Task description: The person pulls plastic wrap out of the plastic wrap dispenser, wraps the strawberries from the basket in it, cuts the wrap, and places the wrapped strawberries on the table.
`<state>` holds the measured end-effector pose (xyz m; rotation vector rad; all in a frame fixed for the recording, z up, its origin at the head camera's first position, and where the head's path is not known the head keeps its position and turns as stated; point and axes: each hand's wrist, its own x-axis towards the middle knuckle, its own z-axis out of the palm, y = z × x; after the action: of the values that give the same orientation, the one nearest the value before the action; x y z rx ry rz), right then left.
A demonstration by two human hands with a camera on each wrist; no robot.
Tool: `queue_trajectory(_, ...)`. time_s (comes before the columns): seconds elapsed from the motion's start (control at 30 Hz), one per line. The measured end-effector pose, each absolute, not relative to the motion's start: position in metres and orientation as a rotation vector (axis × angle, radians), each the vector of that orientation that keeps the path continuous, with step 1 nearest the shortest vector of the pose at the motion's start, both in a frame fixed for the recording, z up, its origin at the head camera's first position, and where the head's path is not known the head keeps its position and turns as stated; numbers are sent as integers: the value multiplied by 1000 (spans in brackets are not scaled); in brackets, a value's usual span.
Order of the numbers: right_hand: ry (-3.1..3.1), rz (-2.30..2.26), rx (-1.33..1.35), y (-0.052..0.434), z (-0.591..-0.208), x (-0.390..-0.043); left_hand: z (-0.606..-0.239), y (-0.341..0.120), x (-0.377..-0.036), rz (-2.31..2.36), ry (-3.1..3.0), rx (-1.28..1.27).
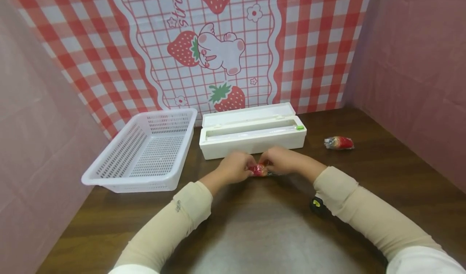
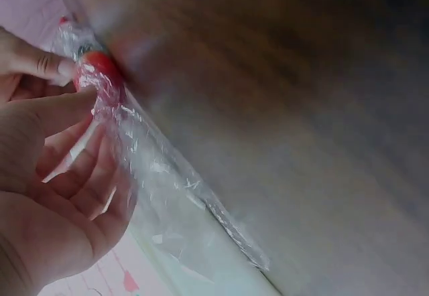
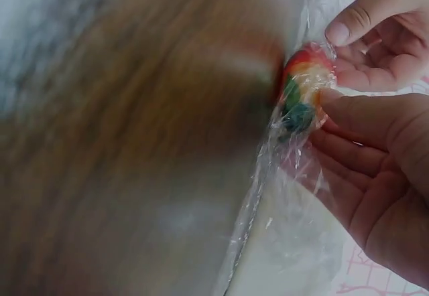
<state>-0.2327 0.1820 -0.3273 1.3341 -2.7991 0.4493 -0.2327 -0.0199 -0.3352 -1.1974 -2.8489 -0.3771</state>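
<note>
Both hands hold a small rounded item [image 3: 308, 85], red at one end with orange, pale, green and teal parts, inside clear plastic wrap. Its exact kind cannot be told. My left hand [image 1: 236, 167] pinches the red end between thumb and fingers. At the other end, my right hand [image 1: 282, 160] grips it by thumb and fingers. Loose, crinkled plastic wrap [image 2: 167, 175] trails from the item past the left hand's fingers. Just behind the hands stands a long white wrap dispenser box [image 1: 255, 141], its lid [image 1: 249, 115] tipped back.
A second wrapped red item [image 1: 339, 143] lies on the brown table [image 1: 382, 177] at the right. To the left stands a white perforated basket [image 1: 174, 181]. A black round object with a yellow-green mark [image 1: 316, 203] is by the right sleeve. A strawberry-patterned cloth [image 1: 255, 43] hangs behind.
</note>
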Motion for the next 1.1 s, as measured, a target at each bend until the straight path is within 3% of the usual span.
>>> queue_trajectory(0.43, -2946, 526, 1300, 187, -325, -234, -334, -50, -258, -926, -3175, -1087)
queue_trajectory(0.77, -2912, 392, 1230, 172, -312, -224, -316, -65, -246, -804, -3030, -858)
queue_trajectory(1.1, -2935, 417, 1228, 155, -320, -232, -318, -71, -230, -979, -2938, -627)
